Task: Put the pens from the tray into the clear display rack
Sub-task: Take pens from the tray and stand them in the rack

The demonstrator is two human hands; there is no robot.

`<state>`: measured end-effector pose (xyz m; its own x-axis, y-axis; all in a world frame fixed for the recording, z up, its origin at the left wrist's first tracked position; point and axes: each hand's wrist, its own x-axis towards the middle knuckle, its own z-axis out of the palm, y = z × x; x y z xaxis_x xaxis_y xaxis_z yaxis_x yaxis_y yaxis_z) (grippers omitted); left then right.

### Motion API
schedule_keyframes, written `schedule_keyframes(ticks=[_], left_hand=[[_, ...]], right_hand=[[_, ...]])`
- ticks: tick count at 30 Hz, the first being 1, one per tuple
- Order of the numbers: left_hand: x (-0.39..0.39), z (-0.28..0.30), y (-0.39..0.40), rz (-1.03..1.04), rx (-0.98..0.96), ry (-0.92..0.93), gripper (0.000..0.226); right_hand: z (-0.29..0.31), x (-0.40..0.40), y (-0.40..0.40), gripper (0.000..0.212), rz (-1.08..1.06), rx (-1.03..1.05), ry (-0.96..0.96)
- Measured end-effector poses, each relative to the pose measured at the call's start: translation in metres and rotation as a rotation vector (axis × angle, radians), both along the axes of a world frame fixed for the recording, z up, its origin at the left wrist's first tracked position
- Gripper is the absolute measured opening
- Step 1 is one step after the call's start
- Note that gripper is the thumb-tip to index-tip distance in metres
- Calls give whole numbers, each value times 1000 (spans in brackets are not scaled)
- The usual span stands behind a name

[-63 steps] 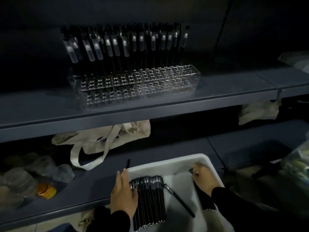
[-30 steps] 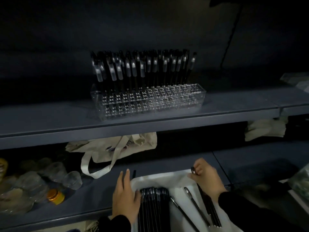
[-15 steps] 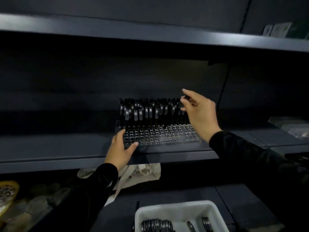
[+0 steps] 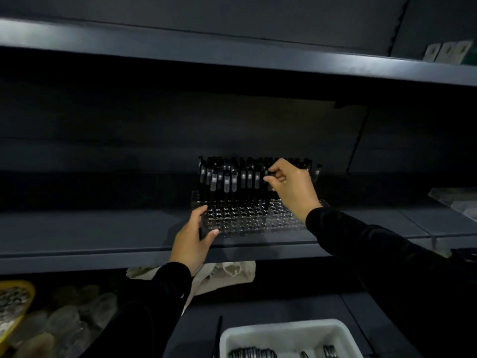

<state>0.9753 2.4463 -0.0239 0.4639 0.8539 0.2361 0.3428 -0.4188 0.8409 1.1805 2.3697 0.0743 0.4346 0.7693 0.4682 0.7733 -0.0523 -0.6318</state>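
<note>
The clear display rack stands on the middle shelf, its back rows filled with upright black pens. My left hand grips the rack's front left corner. My right hand is above the rack's right half, fingers pinched on a black pen that stands upright over the holes. The white tray sits at the bottom edge on the lower shelf, with pen ends showing inside it.
An upper shelf overhangs the rack. A cloth bag lies under the middle shelf. Clear plastic cups and a yellow-rimmed container sit at the lower left. A loose pen lies left of the tray.
Both hands left the tray and rose to the rack. My left hand took the rack's corner. My right hand carried a pen up, then lowered it leftward over the holes.
</note>
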Motion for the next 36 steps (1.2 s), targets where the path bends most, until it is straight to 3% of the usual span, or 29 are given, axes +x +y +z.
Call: schedule_keyframes(ticks=[14, 19, 23, 26, 28, 32, 36], left_hand=[[2, -5, 4, -3, 4, 9, 61], [0, -13, -5, 35, 59, -11, 71], [-8, -47, -37, 107, 279, 45, 70], [-18, -100, -65, 50, 365, 207, 67], [-18, -136, -82, -52, 284, 354, 68], [-6, -197, -98, -144, -144, 663, 76], [5, -241, -108, -58, -390, 683, 86]], right_hand=[[-2, 5, -3, 7, 26, -9, -22], [-6, 10, -27, 37, 48, -35, 60], [-46, 21, -83, 29, 21, -9, 155], [-107, 31, -127, 24, -79, 60, 128], [-153, 34, -150, 21, -150, -5, 184], [-256, 40, -180, 14, -234, -366, 263], [-338, 35, -185, 31, -113, -779, 265]])
